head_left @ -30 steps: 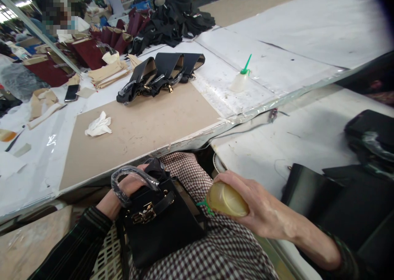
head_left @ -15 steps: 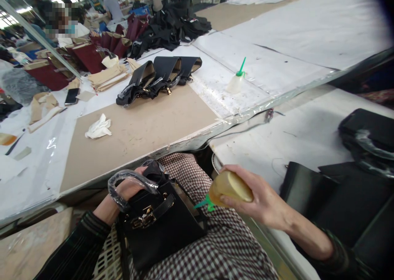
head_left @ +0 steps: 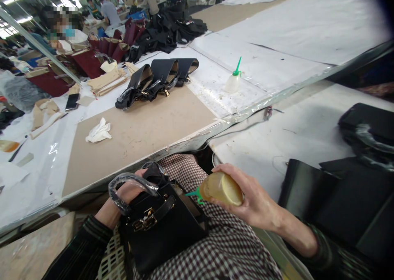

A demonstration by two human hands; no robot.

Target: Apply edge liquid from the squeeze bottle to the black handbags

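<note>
Handbag [head_left: 163, 226], small and black, sits upright on the person's lap below the bench [head_left: 138, 132] edge, its plastic-wrapped handle gripped by the left hand [head_left: 127, 191]. Right of the handbag, the right hand [head_left: 246, 200] is closed around a yellowish squeeze bottle [head_left: 220, 188]. The bottle lies nearly level, its green nozzle pointing left at the handbag's open top, just beside it.

Two squeeze bottles, one held [head_left: 222, 188] and one at twelve o'clock [head_left: 232, 80], three standing black bags [head_left: 163, 72], one phone [head_left: 72, 102].
</note>
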